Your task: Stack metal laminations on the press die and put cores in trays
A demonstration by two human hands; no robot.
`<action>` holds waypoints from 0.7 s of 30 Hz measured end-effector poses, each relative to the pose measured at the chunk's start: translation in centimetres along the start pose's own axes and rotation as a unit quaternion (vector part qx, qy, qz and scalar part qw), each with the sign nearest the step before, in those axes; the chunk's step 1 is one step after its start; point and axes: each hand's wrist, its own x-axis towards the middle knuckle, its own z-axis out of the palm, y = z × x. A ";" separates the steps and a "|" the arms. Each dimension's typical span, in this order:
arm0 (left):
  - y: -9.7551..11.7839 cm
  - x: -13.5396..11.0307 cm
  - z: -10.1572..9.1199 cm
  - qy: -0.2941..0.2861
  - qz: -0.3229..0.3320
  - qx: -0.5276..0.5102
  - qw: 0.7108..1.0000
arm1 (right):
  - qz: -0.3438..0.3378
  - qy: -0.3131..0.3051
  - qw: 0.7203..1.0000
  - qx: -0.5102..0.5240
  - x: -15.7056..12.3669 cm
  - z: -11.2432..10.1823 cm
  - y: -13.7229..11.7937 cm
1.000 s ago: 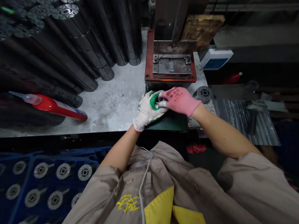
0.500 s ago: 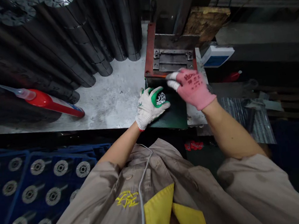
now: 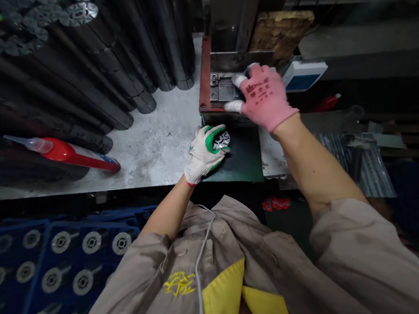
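Note:
My left hand (image 3: 206, 150), in a white glove with green coating, is wrapped round a round slotted metal core (image 3: 221, 140). It rests on the dark green mat (image 3: 245, 158), with the core's end face upward. My right hand (image 3: 261, 96), in a pink glove with white fingertips, reaches over a metal fixture (image 3: 221, 90) on a red base (image 3: 204, 77). Its fingers and thumb curl down at the fixture; what lies between them is hidden. The hand covers the right part of the fixture.
Tall stacks of dark slotted cores (image 3: 110, 62) stand at the back left. A red bottle with a nozzle (image 3: 78, 156) lies on the bench (image 3: 148, 148). Blue trays (image 3: 51, 258) hold several cores at the lower left. A white box with a blue panel (image 3: 305, 74) sits right of the fixture.
My right hand has moved from the fixture's front edge up over its top, covering the right part. My left hand stays round the core on the mat. The view has shifted slightly.

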 end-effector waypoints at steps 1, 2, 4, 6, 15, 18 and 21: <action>0.0 0.0 -0.4 -0.012 0.015 -0.014 1.000 | -0.002 0.009 1.000 0.008 0.3 0.3 0.1; 0.0 -0.1 -0.7 -0.024 0.026 -0.023 0.999 | -0.004 0.014 1.000 0.016 0.4 0.5 0.1; 0.2 -0.1 -1.1 -0.041 0.033 -0.024 0.998 | 0.007 0.003 1.000 0.023 -0.3 0.5 -0.3; 0.4 0.0 -0.9 -0.044 0.024 -0.001 0.999 | 0.024 -0.037 0.999 0.027 -1.9 0.2 -1.0; 0.4 0.2 0.3 -0.052 0.003 0.037 0.998 | -0.068 -0.253 0.965 -0.014 -6.7 3.2 -6.4; 0.5 0.2 -0.1 -0.071 0.001 0.036 0.997 | -0.086 -0.295 0.950 -0.048 -5.6 2.1 -7.5; 0.6 0.5 0.0 -0.049 -0.007 0.036 0.998 | -0.110 -0.292 0.949 -0.032 -4.4 -0.1 -6.3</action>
